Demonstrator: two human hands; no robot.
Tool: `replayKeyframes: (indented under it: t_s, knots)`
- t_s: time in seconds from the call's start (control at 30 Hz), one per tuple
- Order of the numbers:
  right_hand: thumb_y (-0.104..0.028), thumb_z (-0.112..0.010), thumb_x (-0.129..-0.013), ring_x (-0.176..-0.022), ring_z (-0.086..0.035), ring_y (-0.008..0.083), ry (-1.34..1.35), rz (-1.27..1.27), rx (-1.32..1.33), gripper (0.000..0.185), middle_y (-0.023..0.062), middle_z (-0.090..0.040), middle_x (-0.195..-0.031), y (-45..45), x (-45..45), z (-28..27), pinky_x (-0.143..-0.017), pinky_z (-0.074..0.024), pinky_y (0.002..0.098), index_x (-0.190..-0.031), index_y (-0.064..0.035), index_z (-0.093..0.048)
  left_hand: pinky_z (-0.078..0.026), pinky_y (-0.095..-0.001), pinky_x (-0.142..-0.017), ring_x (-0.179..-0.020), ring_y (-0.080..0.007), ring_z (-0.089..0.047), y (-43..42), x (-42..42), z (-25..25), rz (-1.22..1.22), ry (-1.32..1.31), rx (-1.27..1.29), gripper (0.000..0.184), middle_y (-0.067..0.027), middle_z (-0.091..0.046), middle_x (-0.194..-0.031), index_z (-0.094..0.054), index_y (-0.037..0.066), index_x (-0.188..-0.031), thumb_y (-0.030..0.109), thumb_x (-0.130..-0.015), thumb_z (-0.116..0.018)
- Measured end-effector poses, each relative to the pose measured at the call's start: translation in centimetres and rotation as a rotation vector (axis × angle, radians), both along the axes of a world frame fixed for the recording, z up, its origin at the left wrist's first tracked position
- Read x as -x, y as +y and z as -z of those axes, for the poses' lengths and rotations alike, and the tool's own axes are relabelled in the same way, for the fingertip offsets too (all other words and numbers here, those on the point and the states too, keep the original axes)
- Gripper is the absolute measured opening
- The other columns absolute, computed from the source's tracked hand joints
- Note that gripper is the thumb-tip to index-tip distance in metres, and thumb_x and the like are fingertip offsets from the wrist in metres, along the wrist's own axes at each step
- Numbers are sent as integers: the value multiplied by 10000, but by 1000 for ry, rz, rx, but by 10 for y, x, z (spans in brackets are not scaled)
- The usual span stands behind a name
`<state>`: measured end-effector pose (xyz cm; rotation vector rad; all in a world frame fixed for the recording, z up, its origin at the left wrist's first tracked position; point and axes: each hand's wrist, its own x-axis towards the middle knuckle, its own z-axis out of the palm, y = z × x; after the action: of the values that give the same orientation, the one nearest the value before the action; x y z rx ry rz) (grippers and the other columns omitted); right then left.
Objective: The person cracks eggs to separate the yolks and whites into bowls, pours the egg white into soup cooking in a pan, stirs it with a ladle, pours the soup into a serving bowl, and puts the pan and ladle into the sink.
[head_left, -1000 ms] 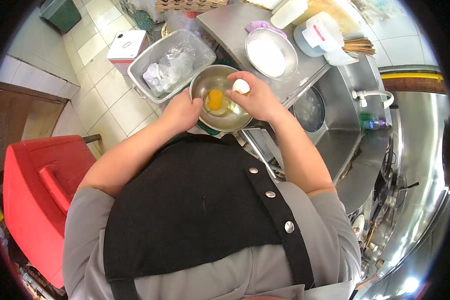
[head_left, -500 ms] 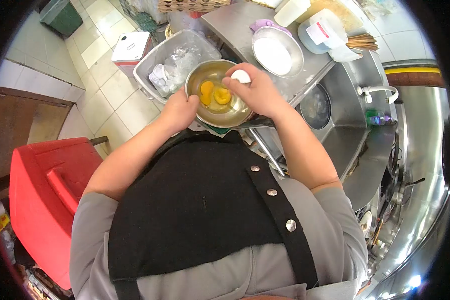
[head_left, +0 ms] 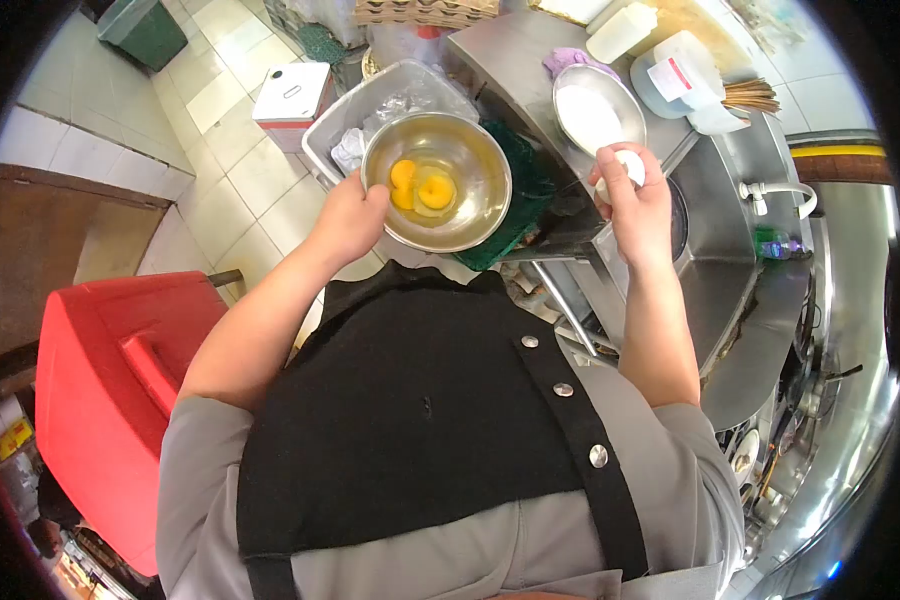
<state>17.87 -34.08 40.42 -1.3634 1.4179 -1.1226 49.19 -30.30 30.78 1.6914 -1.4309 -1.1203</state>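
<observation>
My left hand (head_left: 352,216) is closed on the near-left rim of a steel mixing bowl (head_left: 482,178), thumb at the edge. Inside the bowl lie raw egg yolks (head_left: 434,192) in clear egg white, toward the left side. Off to the right of the bowl, my right hand (head_left: 634,205) has its fingers closed around a white eggshell (head_left: 630,166), partly hidden by them. That hand is just in front of a metal bowl (head_left: 630,105) holding something white (head_left: 587,115), which rests on the steel counter.
A grey plastic bin (head_left: 320,135) with clear plastic bags is behind the mixing bowl. On the right are a sink (head_left: 715,225) with a white tap (head_left: 775,190), a white tub (head_left: 685,65) and wooden sticks (head_left: 750,97). A red lidded container (head_left: 100,350) stands left; egg trays (head_left: 425,10) are at the back.
My right hand has moved right, away from over the mixing bowl, carrying the eggshell toward the metal bowl on the counter. My left hand still grips the mixing bowl's rim.
</observation>
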Motion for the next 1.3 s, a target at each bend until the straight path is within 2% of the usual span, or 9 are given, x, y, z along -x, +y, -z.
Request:
replayKeyframes:
  t_s: [0.23,0.4,0.5,0.53,0.73,0.83,0.97,1.13,1.3]
  knots:
    - [-249,-703,-946,-555,-508,27,84,59,-105,214,-24,-618,-697,0,-22,39,-481,-368,202,-980,-58,-612,-465,-436,-969,-1110,-428,-620,0,-21,-6,58,35,40,437,-299,-658,-1129,-565,-64,-1253,191,-917,-452]
    - [-327,-763,-862,-853,-664,294,648,25,276,377,162,-670,-937,-1,-24,66,-794,-533,382,-1082,-42,-651,-462,-430,-970,-1107,-429,-620,-2,-25,-5,115,53,8,437,-296,-658,-1132,-561,-70,-1252,191,-918,-454]
    - [-323,-756,-862,-880,-674,323,756,107,410,371,187,-670,-982,-2,-21,67,-796,-538,393,-1077,-38,-657,-462,-431,-968,-1102,-429,-621,-3,-22,-5,156,36,-10,434,-293,-662,-1126,-561,-70,-1249,188,-917,-454]
    - [-331,-750,-871,-894,-679,288,604,151,185,369,184,-679,-956,0,-25,57,-801,-536,386,-1072,-36,-657,-462,-431,-967,-1100,-429,-622,-3,-20,-5,173,22,-11,433,-292,-663,-1123,-562,-69,-1248,187,-916,-454]
    - [-251,-713,-913,-741,-634,113,133,263,-76,332,49,-686,-902,-2,-6,52,-645,-474,247,-1152,-42,-614,-466,-426,-961,-1094,-415,-630,2,-3,-9,256,-8,36,429,-283,-669,-1119,-569,-56,-1250,188,-915,-456]
    - [-226,-721,-895,-703,-636,126,-260,202,-99,369,57,-671,-877,25,20,41,-611,-486,264,-1175,-26,-588,-473,-422,-951,-1088,-391,-642,11,12,-16,300,-6,68,430,-275,-673,-1119,-572,-61,-1243,194,-916,-459]
    - [-163,-671,-927,-671,-596,123,-516,184,-117,323,34,-626,-830,115,64,22,-566,-452,269,-1200,-39,-549,-485,-406,-922,-1048,-342,-659,31,41,-24,361,-76,35,428,-247,-685,-1101,-571,-48,-1253,197,-917,-470]
    - [-338,-504,-1008,-630,-560,132,-786,234,-181,320,14,-591,-772,261,125,31,-532,-412,267,-1148,-56,-562,-501,-342,-854,-960,-235,-650,70,105,-31,413,-64,-87,410,-169,-694,-1047,-589,-11,-1259,220,-931,-508]
    - [-370,-501,-998,-621,-475,97,-1037,378,-217,349,-4,-543,-764,409,192,57,-505,-337,237,-1207,-99,-573,-486,-290,-839,-958,-166,-614,142,204,-29,580,19,-67,404,-102,-674,-1099,-584,-54,-1258,201,-955,-504]
